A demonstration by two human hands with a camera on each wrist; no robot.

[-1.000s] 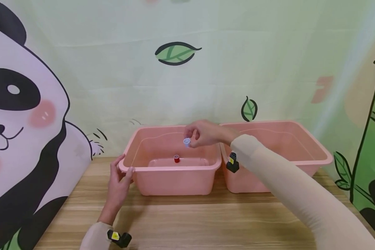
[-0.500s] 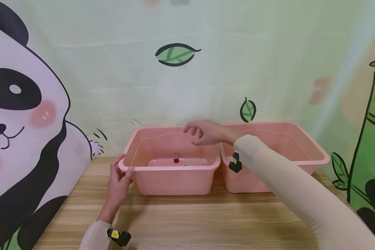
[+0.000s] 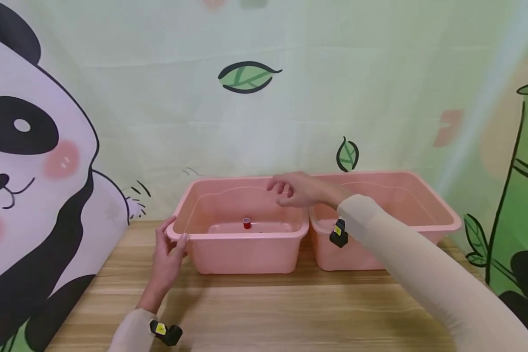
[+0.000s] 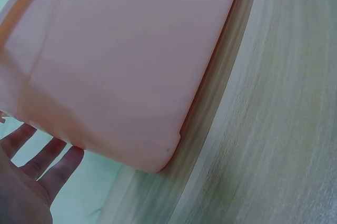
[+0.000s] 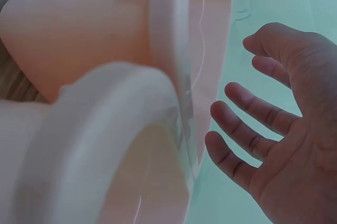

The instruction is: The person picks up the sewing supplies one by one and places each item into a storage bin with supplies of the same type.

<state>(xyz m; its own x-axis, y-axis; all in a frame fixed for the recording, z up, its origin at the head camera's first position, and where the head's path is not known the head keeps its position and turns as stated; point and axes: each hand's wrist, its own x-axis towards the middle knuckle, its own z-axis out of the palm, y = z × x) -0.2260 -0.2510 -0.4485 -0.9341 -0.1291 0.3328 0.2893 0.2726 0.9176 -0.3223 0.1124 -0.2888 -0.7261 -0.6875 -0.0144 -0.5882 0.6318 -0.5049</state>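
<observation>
Two pink plastic tubs stand side by side. In the head view my left hand (image 3: 168, 259) grips the left tub (image 3: 246, 255) at its front left corner, thumb on the front and fingers round the side. The left wrist view has its fingers (image 4: 62, 171) against the tub's wall. Over the right end of the same tub hovers my right hand (image 3: 301, 189), fingers loosely bent and apart with nothing between them. On the tub's floor sits a small red cylinder with a pale top (image 3: 247, 223). A tiny dark bit shows just above the front rim, mostly hidden.
The right tub (image 3: 347, 254) stands close beside the left one, under my right forearm. Both rest on a wood-grain table (image 3: 264, 313). Behind them hangs a printed cloth backdrop (image 3: 167, 112) with a panda and leaves.
A small pale blue cup, pinched in the right hand one second ago, has been let go over the left tub. The right hand has opened and drifted right. The left hand stays put.
</observation>
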